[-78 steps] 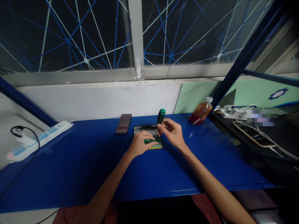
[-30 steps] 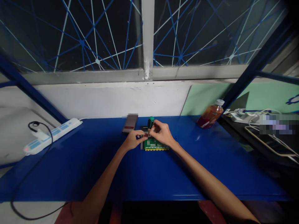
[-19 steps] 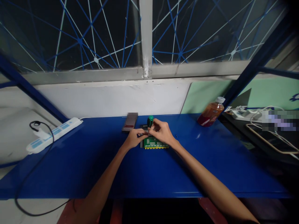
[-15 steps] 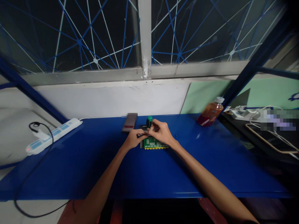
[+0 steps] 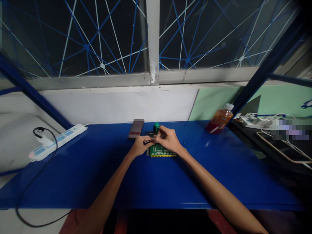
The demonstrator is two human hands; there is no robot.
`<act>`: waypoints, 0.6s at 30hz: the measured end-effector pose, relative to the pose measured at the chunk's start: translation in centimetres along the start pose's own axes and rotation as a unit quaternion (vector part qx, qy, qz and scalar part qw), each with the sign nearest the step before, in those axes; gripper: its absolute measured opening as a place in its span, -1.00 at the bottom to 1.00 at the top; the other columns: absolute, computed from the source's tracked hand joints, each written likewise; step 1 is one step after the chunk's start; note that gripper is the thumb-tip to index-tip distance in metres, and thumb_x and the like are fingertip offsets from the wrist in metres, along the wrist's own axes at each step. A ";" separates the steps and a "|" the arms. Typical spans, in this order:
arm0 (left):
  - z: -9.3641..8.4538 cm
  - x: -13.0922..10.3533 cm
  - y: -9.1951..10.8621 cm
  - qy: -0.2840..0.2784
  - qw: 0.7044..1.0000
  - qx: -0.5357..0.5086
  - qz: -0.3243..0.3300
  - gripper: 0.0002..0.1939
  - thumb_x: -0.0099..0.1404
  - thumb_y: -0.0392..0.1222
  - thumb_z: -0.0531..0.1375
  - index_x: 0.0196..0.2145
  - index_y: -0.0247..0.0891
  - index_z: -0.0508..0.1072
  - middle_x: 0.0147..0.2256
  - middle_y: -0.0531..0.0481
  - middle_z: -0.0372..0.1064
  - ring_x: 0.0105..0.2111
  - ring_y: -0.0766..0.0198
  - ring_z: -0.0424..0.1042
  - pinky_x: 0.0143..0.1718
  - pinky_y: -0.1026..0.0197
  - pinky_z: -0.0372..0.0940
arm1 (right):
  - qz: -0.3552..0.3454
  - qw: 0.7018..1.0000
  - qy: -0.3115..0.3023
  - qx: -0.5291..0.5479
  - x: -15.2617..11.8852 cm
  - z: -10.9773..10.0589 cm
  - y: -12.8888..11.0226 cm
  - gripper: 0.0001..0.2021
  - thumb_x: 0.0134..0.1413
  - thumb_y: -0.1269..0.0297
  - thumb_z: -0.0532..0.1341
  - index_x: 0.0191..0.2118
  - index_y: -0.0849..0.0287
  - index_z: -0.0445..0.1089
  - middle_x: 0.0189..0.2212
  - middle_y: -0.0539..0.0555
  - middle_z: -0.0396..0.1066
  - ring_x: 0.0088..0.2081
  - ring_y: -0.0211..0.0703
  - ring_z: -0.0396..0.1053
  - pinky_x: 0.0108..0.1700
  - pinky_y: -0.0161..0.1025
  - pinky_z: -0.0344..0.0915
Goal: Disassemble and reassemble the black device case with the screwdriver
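Observation:
A green circuit board [image 5: 159, 149] with a yellow strip along its front edge lies at the middle of the blue table. A screwdriver with a green and black handle [image 5: 156, 127] stands upright over the board's back part. My right hand [image 5: 168, 139] is closed with thumb and fingers pinched beside the handle, around the shaft area. From the left, my left hand [image 5: 141, 145] pinches at the same spot, its fingertips meeting those of my right hand. What lies between the fingertips is too small to make out, and the screwdriver's tip is hidden.
A phone [image 5: 136, 130] lies behind my left hand. Tiny dark parts [image 5: 184, 143] lie right of my right hand. A drink bottle [image 5: 220, 119] leans at the back right. A white power strip [image 5: 58, 142] with a black cable is at the left of the table [image 5: 151, 188].
The whole view has shifted slightly downward in the picture. Both hands and the screwdriver keep nearly the same places over the board.

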State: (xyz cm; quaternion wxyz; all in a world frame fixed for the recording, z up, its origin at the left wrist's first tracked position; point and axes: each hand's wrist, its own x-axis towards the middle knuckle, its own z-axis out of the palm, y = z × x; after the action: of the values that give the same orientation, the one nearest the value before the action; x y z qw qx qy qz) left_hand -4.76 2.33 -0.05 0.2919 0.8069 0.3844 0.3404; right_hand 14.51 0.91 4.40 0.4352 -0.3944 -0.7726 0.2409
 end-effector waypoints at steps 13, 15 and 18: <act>0.1 -0.2 0.3 0.015 1.000 0.017 0.006 -0.87 0.23 -0.22 0.22 -0.32 -0.28 0.57 -0.37 -0.01 0.50 -0.36 0.25 0.43 -0.34 0.26 0.23 | 0.013 0.998 -0.045 0.029 -0.1 -0.5 -0.5 -0.93 0.02 0.34 0.14 -0.40 0.15 0.19 -0.55 -0.06 0.38 -0.55 -0.29 0.32 -0.51 -0.36 0.17; 0.2 -0.2 0.3 0.025 1.000 0.017 0.009 -0.88 0.23 -0.23 0.22 -0.34 -0.28 0.57 -0.36 -0.03 0.50 -0.35 0.24 0.44 -0.31 0.25 0.25 | 0.012 0.998 -0.046 0.031 -0.1 -0.5 -0.5 -0.93 0.06 0.31 0.13 -0.38 0.15 0.20 -0.55 -0.06 0.38 -0.54 -0.29 0.32 -0.51 -0.36 0.16; 0.3 -0.2 0.3 0.033 0.999 0.011 0.010 -0.88 0.22 -0.25 0.23 -0.36 -0.30 0.57 -0.35 -0.05 0.52 -0.32 0.21 0.47 -0.25 0.23 0.28 | 0.015 0.999 -0.036 0.024 0.0 -0.3 -0.6 -0.86 0.13 0.21 0.13 -0.36 0.15 0.21 -0.54 -0.04 0.37 -0.53 -0.27 0.33 -0.49 -0.34 0.16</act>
State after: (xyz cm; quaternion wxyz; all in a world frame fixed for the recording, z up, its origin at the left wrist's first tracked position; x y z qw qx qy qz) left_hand -4.49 1.91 -0.13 0.2668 0.8021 0.3891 0.3662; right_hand 14.57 0.55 4.97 0.4127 -0.3864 -0.7758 0.2803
